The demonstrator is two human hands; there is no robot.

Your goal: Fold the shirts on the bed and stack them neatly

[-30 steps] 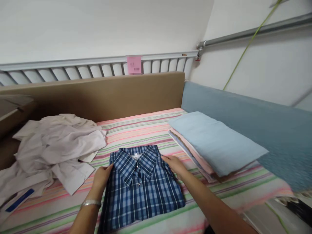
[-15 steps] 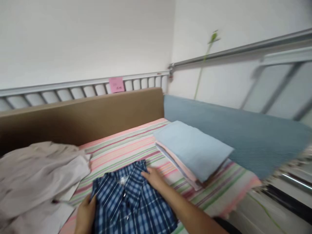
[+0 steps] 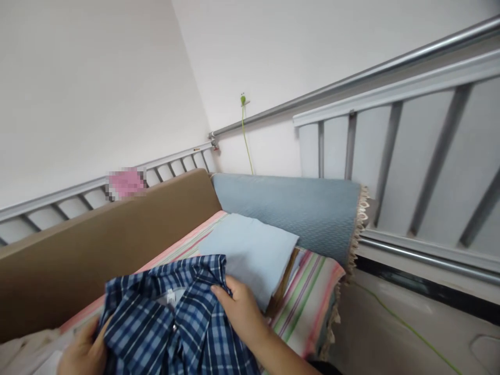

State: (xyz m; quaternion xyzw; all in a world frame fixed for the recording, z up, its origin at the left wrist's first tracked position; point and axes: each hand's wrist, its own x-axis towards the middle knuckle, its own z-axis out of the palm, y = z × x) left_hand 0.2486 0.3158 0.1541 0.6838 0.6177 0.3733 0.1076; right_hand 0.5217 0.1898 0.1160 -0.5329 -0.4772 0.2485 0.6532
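Observation:
A blue plaid collared shirt, with a white label inside its neck, is held up at the front of the view. My left hand grips its left side, fingers partly behind the cloth. My right hand pinches the other side just below the collar, thumb on top. Just beyond the shirt lies a stack of folded cloth with a light blue piece on top; the shirt's collar covers part of its near left side.
Under the stack is a striped bedspread. A brown padded board and a blue quilted cover border the bed. Beige clothing lies at lower left. White radiators and a pipe line the walls; a green cord hangs from a socket.
The shirt has been lifted in both hands and carried toward the folded stack. My view has turned right, so the beige clothing is now mostly out of frame.

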